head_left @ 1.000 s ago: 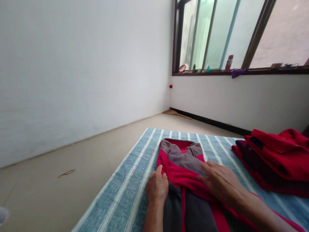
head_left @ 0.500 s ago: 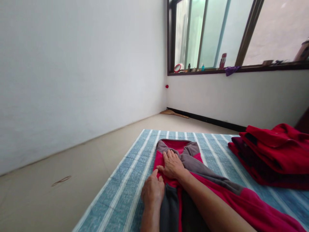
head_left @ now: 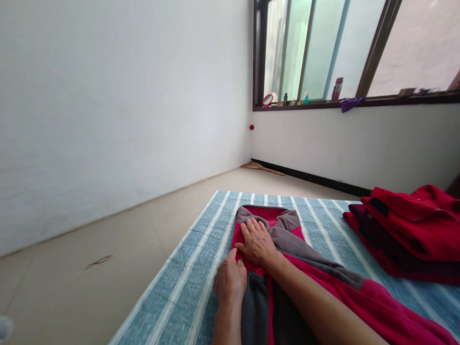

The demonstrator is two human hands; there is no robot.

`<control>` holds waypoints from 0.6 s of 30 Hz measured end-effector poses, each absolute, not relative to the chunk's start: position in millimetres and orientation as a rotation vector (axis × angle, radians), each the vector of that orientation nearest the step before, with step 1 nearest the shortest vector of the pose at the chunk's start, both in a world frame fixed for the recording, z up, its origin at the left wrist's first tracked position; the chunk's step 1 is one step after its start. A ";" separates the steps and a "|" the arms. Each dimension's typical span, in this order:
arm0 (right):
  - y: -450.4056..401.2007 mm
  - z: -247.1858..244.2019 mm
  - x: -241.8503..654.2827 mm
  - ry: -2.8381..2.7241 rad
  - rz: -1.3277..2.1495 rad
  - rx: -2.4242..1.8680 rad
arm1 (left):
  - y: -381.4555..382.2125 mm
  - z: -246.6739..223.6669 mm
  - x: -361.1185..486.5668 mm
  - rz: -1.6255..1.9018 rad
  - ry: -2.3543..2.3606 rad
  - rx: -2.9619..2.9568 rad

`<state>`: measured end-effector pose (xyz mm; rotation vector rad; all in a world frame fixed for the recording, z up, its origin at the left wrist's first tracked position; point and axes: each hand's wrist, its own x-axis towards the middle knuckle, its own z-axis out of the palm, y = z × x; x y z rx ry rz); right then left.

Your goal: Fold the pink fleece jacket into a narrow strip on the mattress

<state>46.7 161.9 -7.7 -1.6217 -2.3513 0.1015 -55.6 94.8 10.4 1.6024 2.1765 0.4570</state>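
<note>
A red and grey fleece jacket lies partly folded on the striped blue and white bed cover. Its collar end is at the far side, and one sleeve stretches out toward the lower right. My right hand lies flat on the jacket's upper part, fingers spread. Just nearer to me, my left hand has its fingers curled at the jacket's left edge, with cloth between thumb and fingers. My right forearm covers part of the jacket's middle.
A stack of folded red and dark clothes sits on the right of the bed. Beyond the bed's left edge is the tiled floor with a thin brown loop. A broom lies in the corner, below a window sill holding small items.
The view has shifted slightly, so everything appears a little further right. Both hands keep their places on the jacket.
</note>
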 end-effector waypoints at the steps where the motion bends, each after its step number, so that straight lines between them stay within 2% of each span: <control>1: 161.8 -8.0 46.4 -2.360 0.120 -1.618 | 94.8 9.8 -55.7 0.466 2.179 1.602; 9: 161.9 -8.9 54.6 -2.338 0.233 -1.584 | 100.2 -0.4 -64.0 0.799 2.130 1.470; 14: 155.1 15.1 60.0 -2.279 0.247 -1.557 | 107.2 -10.5 -73.8 0.965 2.206 1.357; 18: 112.1 31.6 53.0 -2.272 0.138 -1.424 | 110.4 -17.2 -81.4 1.100 2.257 1.286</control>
